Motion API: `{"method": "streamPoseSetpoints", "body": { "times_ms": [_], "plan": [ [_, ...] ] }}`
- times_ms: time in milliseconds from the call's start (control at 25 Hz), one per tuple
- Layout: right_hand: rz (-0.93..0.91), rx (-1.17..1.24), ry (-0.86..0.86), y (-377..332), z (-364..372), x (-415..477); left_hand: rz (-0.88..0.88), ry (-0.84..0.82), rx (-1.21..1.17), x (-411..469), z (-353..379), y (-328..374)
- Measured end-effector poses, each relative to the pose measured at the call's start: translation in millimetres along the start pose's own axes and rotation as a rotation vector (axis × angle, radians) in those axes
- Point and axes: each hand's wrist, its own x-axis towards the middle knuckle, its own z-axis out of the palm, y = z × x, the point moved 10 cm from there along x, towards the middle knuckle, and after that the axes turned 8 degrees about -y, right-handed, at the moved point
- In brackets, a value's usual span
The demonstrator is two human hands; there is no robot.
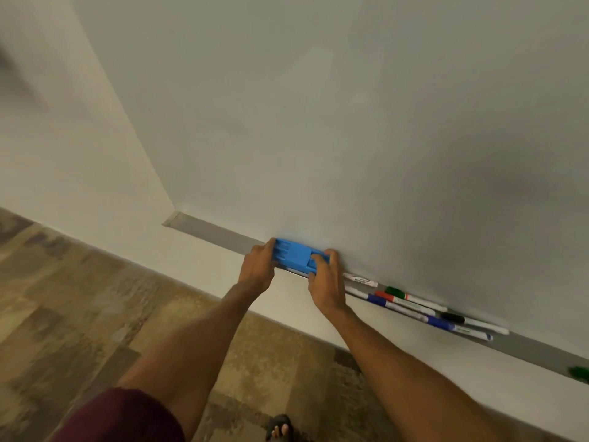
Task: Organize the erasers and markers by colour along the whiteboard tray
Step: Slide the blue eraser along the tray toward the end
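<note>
A blue eraser (pixel 294 252) rests on the grey whiteboard tray (pixel 216 232), held at both ends. My left hand (pixel 257 266) grips its left end and my right hand (pixel 326 282) grips its right end. To the right along the tray lie several markers: a white-labelled one (pixel 361 280), a green-capped one (pixel 411 298), a red-capped one (pixel 384 295), a blue-capped one (pixel 377 300), a black-capped one (pixel 454 318) and another blue one (pixel 441 323). A green object (pixel 578 372) sits on the tray at the far right edge, too blurred to identify.
The whiteboard (pixel 318 122) fills the upper view above the tray. The cream wall (pixel 95 186) runs to the left and below the tray. Patterned carpet (pixel 79 314) covers the floor, where my sandalled foot (pixel 280 429) shows.
</note>
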Motion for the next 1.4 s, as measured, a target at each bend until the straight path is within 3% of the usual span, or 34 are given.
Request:
{"method": "streamPoseSetpoints", "body": {
  "times_ms": [400,760,960,1280,1400],
  "plan": [
    [-0.064,0.094,-0.091,-44,44,26,-0.065,0.000,-0.167,27,-14,-56],
    [-0.113,0.162,-0.181,-66,71,40,-0.153,0.026,-0.045,35,-25,-87],
    [-0.158,0.162,-0.273,-87,90,47,-0.139,0.087,0.137,32,-34,-91],
    [-0.204,0.128,-0.353,-97,101,50,-0.173,0.021,0.179,27,-33,-94],
    [-0.242,0.086,-0.302,-88,91,44,-0.158,0.137,0.159,19,-39,-80]
  ]
}}
